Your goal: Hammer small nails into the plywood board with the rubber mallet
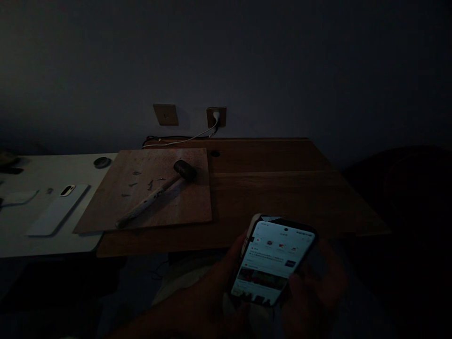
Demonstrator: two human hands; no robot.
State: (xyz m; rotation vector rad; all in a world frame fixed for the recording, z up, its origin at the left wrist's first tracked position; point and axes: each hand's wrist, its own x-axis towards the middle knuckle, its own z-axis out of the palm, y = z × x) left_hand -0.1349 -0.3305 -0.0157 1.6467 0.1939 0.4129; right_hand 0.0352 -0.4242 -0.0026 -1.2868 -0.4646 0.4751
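The room is very dark. A lit smartphone (273, 259) is held low in front of the brown wooden table (282, 188). My left hand (219, 292) wraps around the phone's left edge and back. My right hand (310, 292) rests against its right lower side, with the thumb over the screen. On a wooden board (183, 207) at the table's left lies a mallet (158, 193) with a dark head and pale handle. Several small nails (141, 183) are scattered beside it.
A white surface (21, 235) adjoins on the left with a second phone (58, 209) lying face down, a small round dark object (102, 162) and a pale flat item (19, 197). Two wall plates sit behind; a white charger (216, 115) is plugged into the right one.
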